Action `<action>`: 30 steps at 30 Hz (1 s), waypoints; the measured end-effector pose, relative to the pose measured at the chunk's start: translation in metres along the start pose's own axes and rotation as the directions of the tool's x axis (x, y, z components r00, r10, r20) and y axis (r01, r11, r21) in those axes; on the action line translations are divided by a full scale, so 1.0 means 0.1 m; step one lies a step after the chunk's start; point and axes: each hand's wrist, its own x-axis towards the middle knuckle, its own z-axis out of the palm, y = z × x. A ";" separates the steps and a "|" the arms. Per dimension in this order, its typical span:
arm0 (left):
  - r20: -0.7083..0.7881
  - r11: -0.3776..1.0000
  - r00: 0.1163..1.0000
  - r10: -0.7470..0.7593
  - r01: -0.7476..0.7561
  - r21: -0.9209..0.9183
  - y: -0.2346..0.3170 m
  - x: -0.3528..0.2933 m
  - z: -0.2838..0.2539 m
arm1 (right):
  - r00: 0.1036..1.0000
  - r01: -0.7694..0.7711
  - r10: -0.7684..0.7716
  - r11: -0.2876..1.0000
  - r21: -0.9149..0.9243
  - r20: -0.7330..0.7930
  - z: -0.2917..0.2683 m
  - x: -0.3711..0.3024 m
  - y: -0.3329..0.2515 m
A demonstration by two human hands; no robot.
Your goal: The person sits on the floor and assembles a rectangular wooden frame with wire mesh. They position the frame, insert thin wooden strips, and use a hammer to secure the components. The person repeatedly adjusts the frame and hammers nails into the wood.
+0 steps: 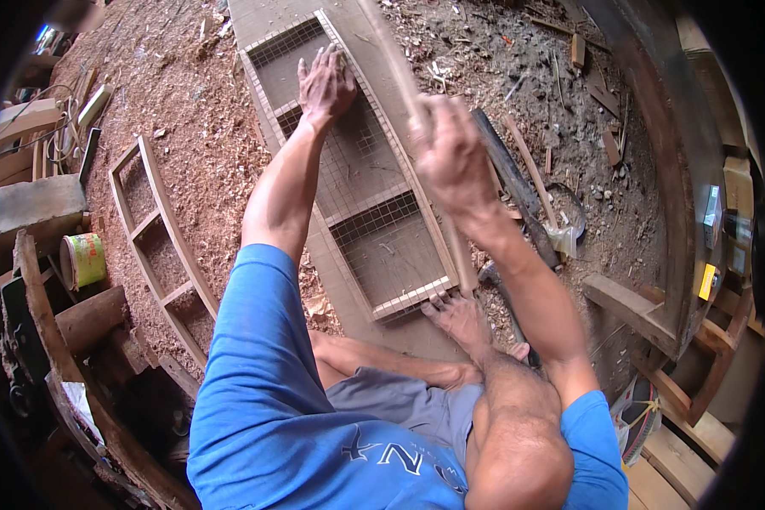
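A long wooden frame (pixel 268 112) covered with wire mesh lies on a board on the sawdust floor, running away from me. My left hand (pixel 325 83) rests flat on the mesh near the frame's far section, fingers spread. My right hand (pixel 450 153) is raised over the frame's right rail, closed around a thin wooden stick (pixel 393 51) that is blurred with motion. My bare foot (pixel 459 319) presses on the board at the frame's near end.
A second, bare ladder-like frame (pixel 157 223) lies to the left in the sawdust. A green-and-white can (pixel 83 260) and logs sit at the far left. Wood scraps (pixel 527 157), a plastic bag (pixel 563 240) and a curved timber (pixel 654 144) crowd the right.
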 end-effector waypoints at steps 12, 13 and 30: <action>0.028 0.999 0.999 -0.032 0.032 -0.016 0.01 0.01 -0.03 | 0.994 0.027 -0.011 0.988 -0.152 0.109 0.77 -0.78 0.66; 0.028 0.999 0.999 -0.032 0.032 -0.016 0.02 0.00 -0.04 | 0.992 0.021 -0.002 0.988 -0.152 0.123 0.76 -0.78 0.66; 0.046 0.999 0.999 -0.029 0.030 -0.036 0.02 0.01 -0.07 | 0.978 -0.013 0.042 0.990 -0.141 0.203 0.83 -1.01 0.81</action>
